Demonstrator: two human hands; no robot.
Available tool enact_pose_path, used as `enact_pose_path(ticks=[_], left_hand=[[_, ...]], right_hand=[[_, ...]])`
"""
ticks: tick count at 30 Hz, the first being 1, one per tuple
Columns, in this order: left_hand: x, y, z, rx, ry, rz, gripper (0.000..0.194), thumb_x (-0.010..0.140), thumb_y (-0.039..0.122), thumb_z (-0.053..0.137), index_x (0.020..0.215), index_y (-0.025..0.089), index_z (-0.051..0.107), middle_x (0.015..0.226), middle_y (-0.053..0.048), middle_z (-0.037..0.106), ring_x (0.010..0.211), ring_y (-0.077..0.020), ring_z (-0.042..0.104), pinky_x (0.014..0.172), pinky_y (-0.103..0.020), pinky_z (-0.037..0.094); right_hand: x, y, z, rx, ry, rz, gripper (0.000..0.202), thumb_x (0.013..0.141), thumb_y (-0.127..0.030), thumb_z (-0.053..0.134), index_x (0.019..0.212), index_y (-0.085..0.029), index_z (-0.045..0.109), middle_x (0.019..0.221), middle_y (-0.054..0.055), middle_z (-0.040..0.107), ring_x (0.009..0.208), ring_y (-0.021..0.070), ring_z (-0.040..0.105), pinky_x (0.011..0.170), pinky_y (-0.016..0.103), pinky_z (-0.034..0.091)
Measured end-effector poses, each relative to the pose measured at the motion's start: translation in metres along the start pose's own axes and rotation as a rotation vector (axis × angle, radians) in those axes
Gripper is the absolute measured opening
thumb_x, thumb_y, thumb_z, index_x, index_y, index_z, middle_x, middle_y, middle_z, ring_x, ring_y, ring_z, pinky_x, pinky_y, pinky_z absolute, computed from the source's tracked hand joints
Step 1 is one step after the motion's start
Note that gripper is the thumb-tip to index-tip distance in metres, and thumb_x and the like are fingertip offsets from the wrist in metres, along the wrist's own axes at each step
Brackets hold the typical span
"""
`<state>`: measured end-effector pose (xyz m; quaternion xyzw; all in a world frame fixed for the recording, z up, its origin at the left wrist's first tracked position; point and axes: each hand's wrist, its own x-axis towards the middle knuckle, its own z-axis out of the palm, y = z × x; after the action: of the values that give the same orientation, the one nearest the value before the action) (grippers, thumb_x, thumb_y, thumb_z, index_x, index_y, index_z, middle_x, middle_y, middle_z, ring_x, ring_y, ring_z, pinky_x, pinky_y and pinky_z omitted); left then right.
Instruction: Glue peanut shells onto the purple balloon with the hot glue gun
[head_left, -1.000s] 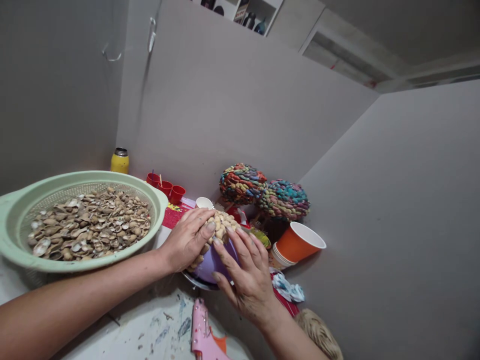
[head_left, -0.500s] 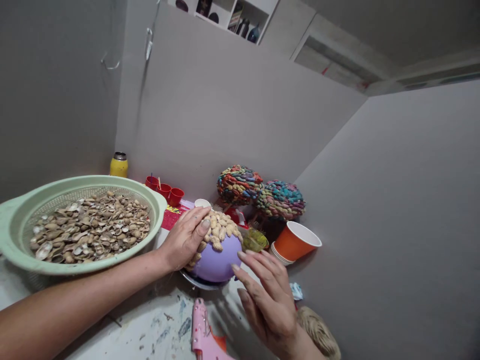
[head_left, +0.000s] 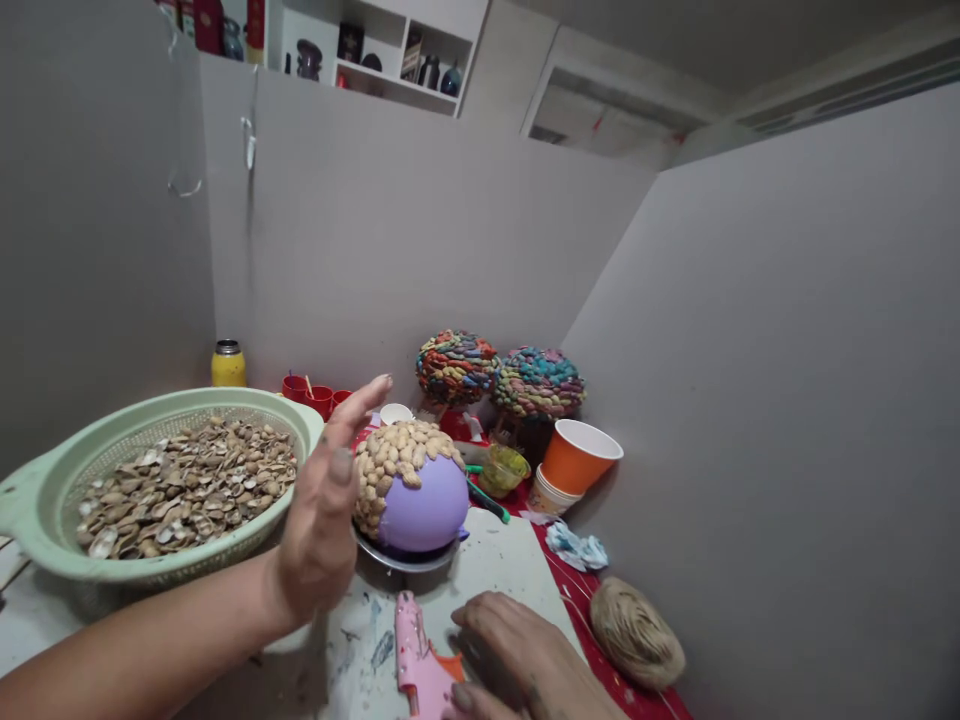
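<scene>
A purple balloon [head_left: 424, 510] rests in a shallow metal dish [head_left: 405, 564], its upper left side covered with peanut shells [head_left: 397, 455]. Just left of it, my left hand [head_left: 322, 520] is raised on edge with the fingers stretched out, holding nothing. Low in the view, a pink glue gun [head_left: 420, 665] lies on the worktop. Over its right side hovers my right hand [head_left: 517, 650], fingers apart and the thumb close to the handle; whether the thumb touches it I cannot tell.
At left stands a green colander [head_left: 56, 490] of loose shells [head_left: 195, 480]. Behind are a yellow bottle [head_left: 228, 365], red cups [head_left: 319, 400] and two colourful balls [head_left: 457, 366]. To the right are orange paper cups [head_left: 577, 460], a crumpled cloth [head_left: 576, 545] and a twine ball [head_left: 637, 632].
My left hand has come off the shell-covered balloon and moved left. My right hand has dropped from beside the balloon to the glue gun. The view has shifted, showing more shelf.
</scene>
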<state>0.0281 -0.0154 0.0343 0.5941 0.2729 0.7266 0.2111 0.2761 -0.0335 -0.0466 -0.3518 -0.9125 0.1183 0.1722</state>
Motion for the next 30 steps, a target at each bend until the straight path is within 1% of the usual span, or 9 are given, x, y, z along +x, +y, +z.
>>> enact_pose_path(ticks=[2, 6, 12, 15, 17, 20, 25, 27, 30], left_hand=[[-0.001, 0.023, 0.0, -0.164, 0.019, 0.023, 0.051, 0.092, 0.057, 0.037, 0.129, 0.028, 0.057, 0.136, -0.004, 0.057, 0.128, -0.0269, 0.049, 0.109, -0.046, 0.038], [-0.01, 0.068, -0.008, -0.274, 0.049, 0.057, 0.043, 0.093, 0.053, 0.04, 0.118, 0.029, 0.065, 0.123, -0.002, 0.066, 0.108, -0.0236, 0.062, 0.098, -0.039, 0.051], [-0.029, 0.1, -0.02, -0.215, 0.043, 0.101, 0.028, 0.092, 0.041, 0.049, 0.113, 0.035, 0.068, 0.117, 0.003, 0.07, 0.08, -0.0189, 0.069, 0.082, -0.035, 0.06], [-0.033, 0.099, -0.013, -0.226, 0.009, 0.088, 0.028, 0.087, 0.046, 0.057, 0.109, 0.035, 0.07, 0.11, 0.003, 0.073, 0.071, -0.0189, 0.069, 0.071, -0.036, 0.062], [-0.036, 0.093, -0.006, -0.257, -0.04, 0.093, 0.034, 0.086, 0.05, 0.056, 0.112, 0.031, 0.069, 0.108, 0.0, 0.074, 0.071, -0.0201, 0.068, 0.066, -0.036, 0.062], [-0.042, 0.08, 0.003, -0.29, -0.155, 0.153, 0.037, 0.092, 0.042, 0.048, 0.122, 0.025, 0.063, 0.105, -0.006, 0.072, 0.071, -0.0195, 0.067, 0.065, -0.034, 0.059], [-0.05, 0.058, 0.006, -0.238, -0.296, 0.073, 0.034, 0.095, 0.027, 0.047, 0.128, 0.024, 0.055, 0.099, -0.008, 0.069, 0.076, -0.0176, 0.065, 0.07, -0.032, 0.057], [-0.05, 0.048, 0.004, -0.181, -0.302, 0.053, 0.033, 0.094, 0.023, 0.048, 0.127, 0.025, 0.055, 0.097, -0.007, 0.068, 0.075, -0.0164, 0.065, 0.068, -0.03, 0.057], [-0.048, 0.029, 0.0, 0.024, -0.348, 0.06, 0.029, 0.092, 0.018, 0.05, 0.12, 0.024, 0.057, 0.093, -0.006, 0.068, 0.074, -0.0155, 0.064, 0.067, -0.028, 0.056]], right_hand=[[-0.005, 0.004, 0.004, -0.002, -0.03, 0.026, 0.035, 0.087, -0.042, 0.064, 0.115, -0.023, 0.055, 0.107, 0.008, 0.063, 0.097, 0.0254, 0.059, 0.085, 0.034, 0.046], [-0.009, 0.006, 0.009, 0.033, -0.148, 0.02, 0.042, 0.084, -0.055, 0.063, 0.11, -0.022, 0.06, 0.102, 0.009, 0.064, 0.091, 0.0261, 0.06, 0.082, 0.033, 0.045], [-0.01, -0.012, 0.003, 0.09, -0.18, 0.107, 0.021, 0.085, -0.034, 0.061, 0.103, -0.024, 0.062, 0.101, 0.006, 0.06, 0.091, 0.023, 0.058, 0.081, 0.03, 0.043], [-0.009, -0.015, 0.001, 0.167, -0.204, 0.139, 0.02, 0.083, -0.027, 0.059, 0.102, -0.022, 0.062, 0.101, 0.006, 0.059, 0.09, 0.0216, 0.058, 0.08, 0.029, 0.042], [-0.009, -0.012, -0.001, 0.26, -0.191, 0.151, 0.023, 0.082, -0.03, 0.061, 0.104, -0.022, 0.063, 0.101, 0.005, 0.059, 0.09, 0.0211, 0.058, 0.08, 0.029, 0.042], [-0.01, 0.0, -0.008, 0.428, -0.192, 0.225, 0.031, 0.076, -0.038, 0.068, 0.101, -0.021, 0.065, 0.098, 0.004, 0.061, 0.088, 0.0211, 0.056, 0.078, 0.028, 0.043], [-0.015, 0.028, -0.023, 0.958, -0.172, 0.324, 0.052, 0.064, -0.058, 0.074, 0.097, -0.019, 0.067, 0.074, 0.001, 0.058, 0.059, 0.0141, 0.05, 0.052, 0.023, 0.042], [-0.018, 0.035, -0.029, 1.205, -0.014, 0.31, 0.051, 0.069, -0.061, 0.071, 0.098, -0.02, 0.066, 0.067, 0.0, 0.053, 0.046, 0.009, 0.039, 0.04, 0.02, 0.032], [-0.023, 0.038, -0.036, 1.452, 0.358, 0.201, 0.055, 0.069, -0.062, 0.072, 0.107, -0.023, 0.064, 0.082, 0.004, 0.056, 0.044, 0.0064, 0.027, 0.033, 0.019, 0.021]])
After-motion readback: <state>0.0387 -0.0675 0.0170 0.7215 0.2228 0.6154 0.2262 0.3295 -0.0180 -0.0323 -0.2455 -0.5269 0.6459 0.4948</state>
